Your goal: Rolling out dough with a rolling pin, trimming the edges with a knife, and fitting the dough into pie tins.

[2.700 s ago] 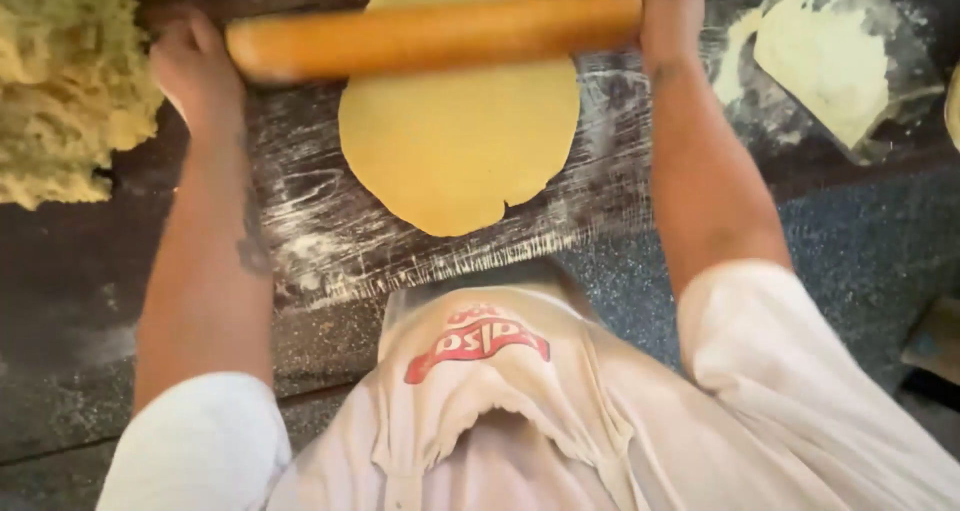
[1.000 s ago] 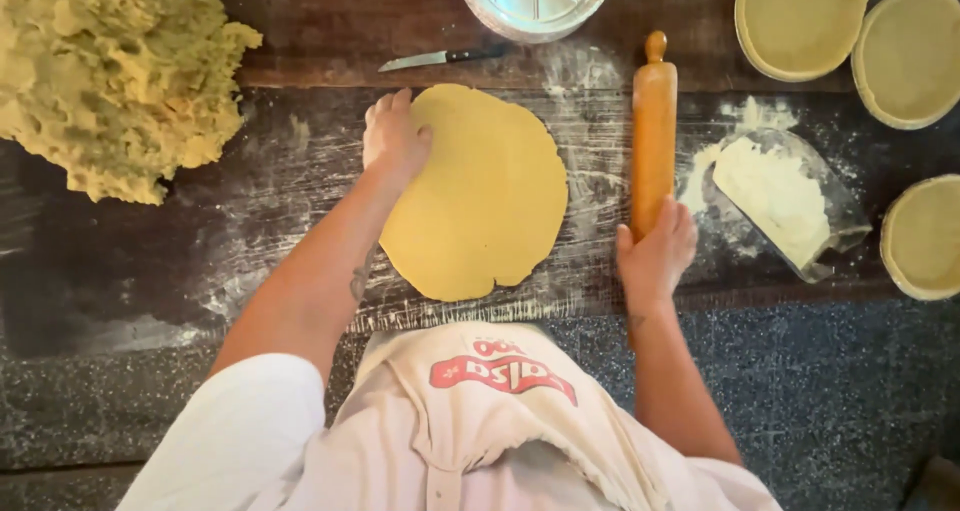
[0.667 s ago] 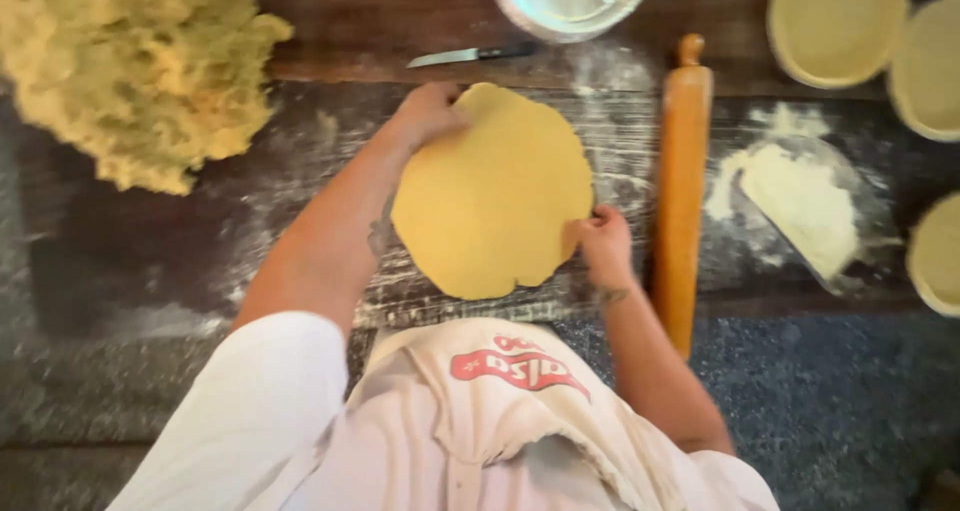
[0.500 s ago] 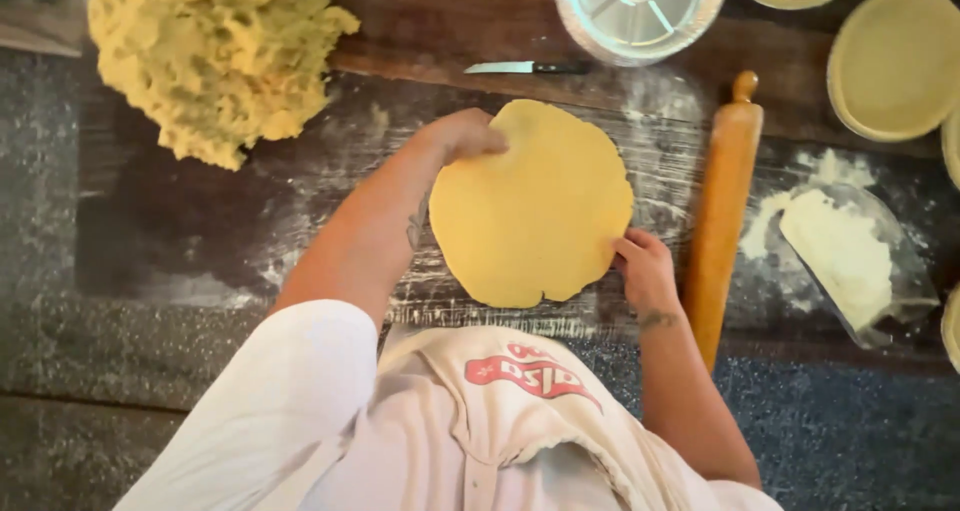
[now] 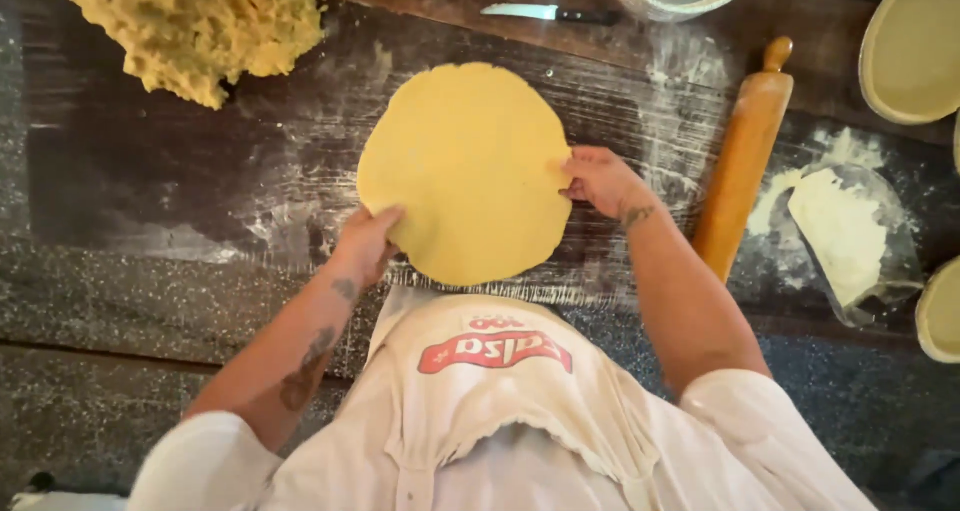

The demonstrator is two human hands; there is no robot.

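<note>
In the middle of the floury board (image 5: pixel 200 171) lies one flat round of dough (image 5: pixel 465 166). The left hand (image 5: pixel 368 243) and right hand (image 5: pixel 598 179) pinch its edges. One rolling pin (image 5: pixel 742 161) rests beside it, one dough heap (image 5: pixel 195 21) sits at the far left corner.

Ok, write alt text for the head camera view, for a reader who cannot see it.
Seen from above, a person's left hand and right hand grip opposite edges of a round yellow dough sheet on a floured dark worktop. A wooden rolling pin lies to the right, a crumbly dough heap at upper left, a knife beyond.
</note>
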